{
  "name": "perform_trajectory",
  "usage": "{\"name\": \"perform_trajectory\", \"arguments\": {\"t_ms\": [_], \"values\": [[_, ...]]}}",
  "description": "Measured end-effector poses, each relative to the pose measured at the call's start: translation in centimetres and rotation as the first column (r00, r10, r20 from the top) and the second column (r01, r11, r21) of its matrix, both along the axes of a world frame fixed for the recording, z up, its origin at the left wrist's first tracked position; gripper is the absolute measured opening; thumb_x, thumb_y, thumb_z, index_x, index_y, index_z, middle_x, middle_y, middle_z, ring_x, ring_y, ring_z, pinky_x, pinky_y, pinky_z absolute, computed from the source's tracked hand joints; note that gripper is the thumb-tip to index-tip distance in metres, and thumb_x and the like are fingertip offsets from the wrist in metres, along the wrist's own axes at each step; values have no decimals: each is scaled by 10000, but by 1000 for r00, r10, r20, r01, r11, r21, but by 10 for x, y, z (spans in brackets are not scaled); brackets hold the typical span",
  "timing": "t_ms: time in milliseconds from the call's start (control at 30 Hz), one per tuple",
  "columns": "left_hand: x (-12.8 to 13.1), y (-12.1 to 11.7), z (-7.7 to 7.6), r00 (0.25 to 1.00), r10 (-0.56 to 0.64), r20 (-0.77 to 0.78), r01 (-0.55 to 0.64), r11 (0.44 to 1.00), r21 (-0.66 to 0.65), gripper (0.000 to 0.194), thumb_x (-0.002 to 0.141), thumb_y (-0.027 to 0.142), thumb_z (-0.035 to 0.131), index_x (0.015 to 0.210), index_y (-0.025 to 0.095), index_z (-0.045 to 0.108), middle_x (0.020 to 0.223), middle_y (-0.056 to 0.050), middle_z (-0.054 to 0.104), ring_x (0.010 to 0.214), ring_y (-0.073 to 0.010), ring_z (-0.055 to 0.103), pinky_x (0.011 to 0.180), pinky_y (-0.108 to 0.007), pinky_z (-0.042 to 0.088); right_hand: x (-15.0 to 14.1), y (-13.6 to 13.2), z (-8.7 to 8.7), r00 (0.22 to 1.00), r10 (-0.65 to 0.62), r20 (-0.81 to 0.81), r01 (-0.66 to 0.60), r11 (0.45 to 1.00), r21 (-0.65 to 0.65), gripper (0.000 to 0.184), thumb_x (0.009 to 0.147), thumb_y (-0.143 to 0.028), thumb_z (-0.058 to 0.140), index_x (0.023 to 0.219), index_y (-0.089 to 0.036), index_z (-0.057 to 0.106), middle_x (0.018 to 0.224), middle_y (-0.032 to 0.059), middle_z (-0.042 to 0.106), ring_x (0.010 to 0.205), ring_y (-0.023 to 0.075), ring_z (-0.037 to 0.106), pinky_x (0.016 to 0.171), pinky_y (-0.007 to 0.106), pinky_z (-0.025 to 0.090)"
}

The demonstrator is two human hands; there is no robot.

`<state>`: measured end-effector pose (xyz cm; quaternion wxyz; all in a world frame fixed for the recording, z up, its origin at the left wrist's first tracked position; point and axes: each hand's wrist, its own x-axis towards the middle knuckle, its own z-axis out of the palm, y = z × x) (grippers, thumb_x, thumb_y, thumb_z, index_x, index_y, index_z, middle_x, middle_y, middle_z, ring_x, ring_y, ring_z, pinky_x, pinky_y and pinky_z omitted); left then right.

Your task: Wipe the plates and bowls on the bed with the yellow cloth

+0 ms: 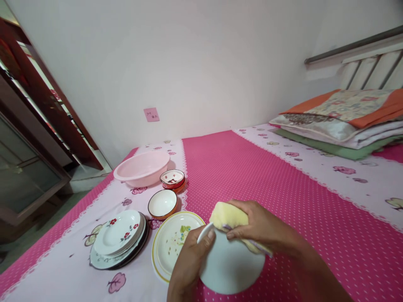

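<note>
My left hand (197, 256) grips the edge of a plain white dish (233, 268), thumb on top. The dish is tilted in front of me, and my hands hide part of it, so I cannot tell whether it is a plate or a shallow bowl. Bunched in my right hand (252, 224) is a yellow cloth (228, 216), pressed against the far rim of the dish. One end of the cloth hangs below my fingers. Just left of my left hand lies a plate with a yellow rim and a green print (168, 239), partly covered by that hand.
A stack of plates (118, 233) stands at left. Behind are a white-lined bowl (163, 204), red patterned bowls (172, 179) and a pink basin (141, 167). Folded bedding (346, 121) lies at the far right on the pink bedspread (220, 167). A wall (220, 63) rises behind.
</note>
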<state>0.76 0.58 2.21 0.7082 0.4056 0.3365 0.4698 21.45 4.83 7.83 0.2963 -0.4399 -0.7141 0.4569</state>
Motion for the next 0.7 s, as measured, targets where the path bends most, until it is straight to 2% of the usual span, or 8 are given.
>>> {"name": "perform_trajectory", "arguments": {"t_ms": [133,233,333,433,567,700], "values": [[-2,-1,2,986,127,105,-119,990,-78,491,797,466,847,1103,88,783,909,-174,807,796,-307,778,782,-402,611,2,5,-8,980,-34,-195,13,994,-107,371,705,-368,866,989,-181,717,883,32,756,779,230,697,649,286,505],[-5,1,-1,944,293,153,-268,949,-164,494,783,413,870,1129,79,757,929,-183,813,851,-340,791,838,-452,628,1,11,-16,947,-38,-318,-5,991,-132,469,724,-455,876,1060,-169,717,930,60,768,820,250,716,691,313,541],[-6,6,-4,859,475,190,-425,869,-253,498,820,333,846,1227,87,701,966,-181,818,923,-352,794,889,-486,633,-4,19,-26,906,-62,-418,-1,989,-149,553,747,-539,862,1126,-167,705,968,70,775,838,248,727,708,321,558],[-3,12,-4,750,620,231,-533,773,-344,521,880,264,780,1348,93,628,1018,-182,817,956,-337,794,931,-498,628,-16,25,-37,865,-179,-469,106,979,-177,601,748,-600,847,1133,-163,699,982,76,781,816,235,728,691,313,561],[6,17,-1,602,755,259,-643,651,-404,486,964,322,665,1392,94,622,1138,-197,797,1024,-329,780,968,-472,620,-45,25,-52,764,-366,-532,258,928,-269,725,695,-709,829,1120,-136,698,953,101,790,786,258,737,652,325,565],[15,17,2,448,858,251,-776,512,-368,532,962,413,669,1421,149,620,1300,-167,747,1166,-318,729,969,-415,624,-82,11,-64,620,-489,-613,275,868,-414,762,729,-750,781,1170,-137,679,984,121,801,872,313,766,692,367,601]]}}
